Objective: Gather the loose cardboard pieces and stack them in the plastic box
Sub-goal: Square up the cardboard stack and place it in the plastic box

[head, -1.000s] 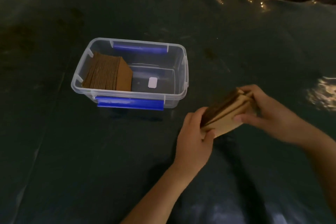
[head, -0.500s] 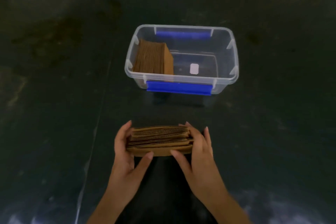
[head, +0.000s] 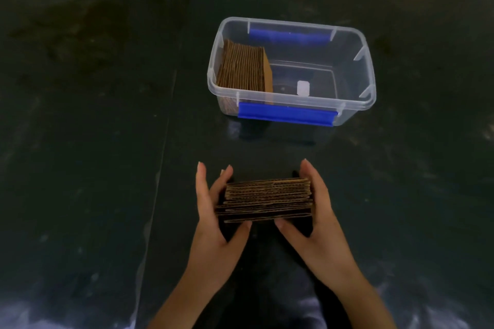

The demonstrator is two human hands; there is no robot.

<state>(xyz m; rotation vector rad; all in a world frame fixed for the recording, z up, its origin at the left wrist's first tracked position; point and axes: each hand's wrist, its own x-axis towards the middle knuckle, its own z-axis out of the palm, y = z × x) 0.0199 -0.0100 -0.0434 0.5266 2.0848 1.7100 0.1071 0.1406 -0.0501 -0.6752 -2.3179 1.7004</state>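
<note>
A bundle of cardboard pieces (head: 267,200) sits between the left hand (head: 213,222) and the right hand (head: 318,219). Beyond the hands, slightly right, stands the plastic box (head: 369,72), with a cardboard stack (head: 244,67) inside at its left end.

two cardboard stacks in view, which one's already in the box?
The stack standing on edge at the clear box's left end; the other bundle is held outside between both hands.

Two hands (head: 213,224), two cardboard stacks (head: 267,200), one plastic box (head: 369,80) with two blue clips (head: 286,114).
</note>
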